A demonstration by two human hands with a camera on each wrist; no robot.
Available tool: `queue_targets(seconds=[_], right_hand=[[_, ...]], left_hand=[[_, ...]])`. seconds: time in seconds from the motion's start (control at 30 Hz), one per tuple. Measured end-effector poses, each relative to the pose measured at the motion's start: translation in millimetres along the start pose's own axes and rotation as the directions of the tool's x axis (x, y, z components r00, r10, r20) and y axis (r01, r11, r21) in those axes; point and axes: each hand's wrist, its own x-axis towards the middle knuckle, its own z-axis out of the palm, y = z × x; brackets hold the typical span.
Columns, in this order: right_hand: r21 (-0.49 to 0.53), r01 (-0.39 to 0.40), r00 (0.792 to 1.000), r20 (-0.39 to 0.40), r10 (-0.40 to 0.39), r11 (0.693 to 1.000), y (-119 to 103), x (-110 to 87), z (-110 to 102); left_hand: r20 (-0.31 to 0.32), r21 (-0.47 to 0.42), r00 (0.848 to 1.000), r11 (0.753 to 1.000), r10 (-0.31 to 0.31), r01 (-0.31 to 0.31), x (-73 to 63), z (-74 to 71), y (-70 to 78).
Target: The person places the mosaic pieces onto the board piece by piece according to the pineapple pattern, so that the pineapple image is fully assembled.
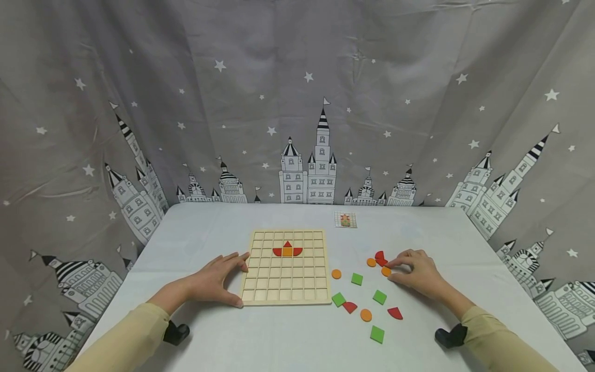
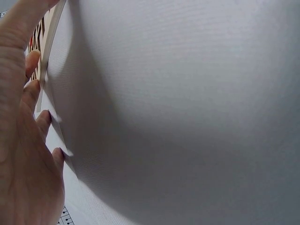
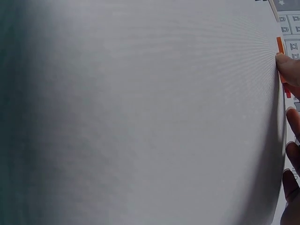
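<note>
A wooden grid board [image 1: 284,283] lies flat on the table. My left hand [image 1: 211,281] rests at its left side, thumb by the near corner and fingertips along the edge. Near the board's far side sit a red triangle [image 1: 287,244], an orange square [image 1: 287,252] and two red quarter-circles [image 1: 277,252]. To the right of the board, my right hand [image 1: 418,271] pinches an orange disc [image 1: 385,272] between thumb and forefinger, low over the table. Just beyond that disc are two more red quarter-circles [image 1: 379,254] and another orange disc [image 1: 371,262].
Several green squares [image 1: 379,297], more red quarter-circles [image 1: 395,313] and orange discs [image 1: 365,315] lie loose right of the board. A small pattern card [image 1: 345,220] lies toward the back of the white table [image 1: 209,227]. Behind hangs a grey castle-print curtain [image 1: 260,103].
</note>
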Motion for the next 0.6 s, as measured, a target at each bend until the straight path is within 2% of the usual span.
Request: queue_targets(seconds=[0.3,0.6], right_hand=[[-0.004,-0.005,1.000,0.009,0.005,1.000,-1.8,0.1,0.7],[0.000,0.027,1.000,0.005,-0.027,1.000,-4.6,0.4,0.8]], left_hand=[[-0.001,-0.003,1.000,1.000,0.003,-0.003,-0.5,-0.3,0.2],[-0.002,0.000,1.000,1.000,0.010,-0.010,-0.2,0.1,-0.7]])
